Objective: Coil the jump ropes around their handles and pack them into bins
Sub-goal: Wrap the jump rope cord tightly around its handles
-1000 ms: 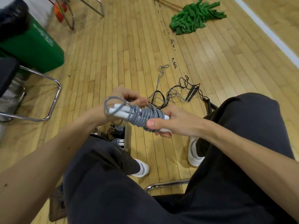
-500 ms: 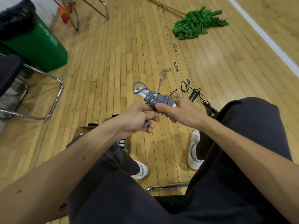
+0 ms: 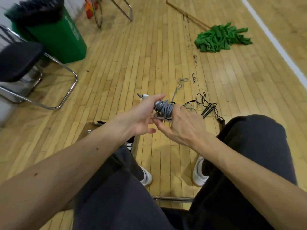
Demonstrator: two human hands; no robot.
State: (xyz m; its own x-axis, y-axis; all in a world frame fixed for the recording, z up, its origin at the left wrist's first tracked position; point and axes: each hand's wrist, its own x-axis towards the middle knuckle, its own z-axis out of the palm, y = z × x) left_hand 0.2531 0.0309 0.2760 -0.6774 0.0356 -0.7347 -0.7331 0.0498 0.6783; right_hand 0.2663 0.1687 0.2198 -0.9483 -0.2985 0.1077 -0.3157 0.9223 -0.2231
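Head view: both forearms reach forward over the knees. Left hand and right hand, fingers closed, grip the coiled grey rope at centre; black rope on floor at 2 o'clock.

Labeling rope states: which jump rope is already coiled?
The grey jump rope, wound around its white handles between both hands; the black jump rope lies loose on the floor.
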